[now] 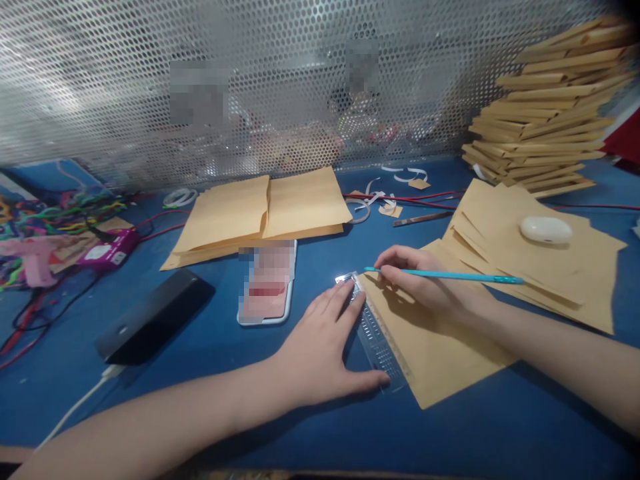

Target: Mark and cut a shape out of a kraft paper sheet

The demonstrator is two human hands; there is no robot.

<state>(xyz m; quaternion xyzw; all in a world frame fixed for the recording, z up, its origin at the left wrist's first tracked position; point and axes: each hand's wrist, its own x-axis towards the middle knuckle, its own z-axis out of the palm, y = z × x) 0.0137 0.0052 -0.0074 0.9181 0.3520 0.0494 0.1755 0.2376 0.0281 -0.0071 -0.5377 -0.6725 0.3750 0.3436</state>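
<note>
My left hand [325, 333] lies with spread fingers on a clear plastic ruler [376, 340], pressing it along the left edge of a brown paper sheet [425, 360]. Between the thumb and fingers of my right hand [425, 280] is a light blue pencil [465, 275]. Its tip points left, close to the sheet's upper left corner and the ruler's top end. Whether the tip touches the paper I cannot tell. The side of my right hand rests over the sheet and hides part of it.
A phone [267, 287], a black box-shaped device [155, 320] with a white cable, and folded brown paper [225, 210] lie left. More sheets [540, 273] bear a white case [545, 230]. A tall stack of brown envelopes [540, 113] stands back right. A pink glue gun [37, 257] lies far left.
</note>
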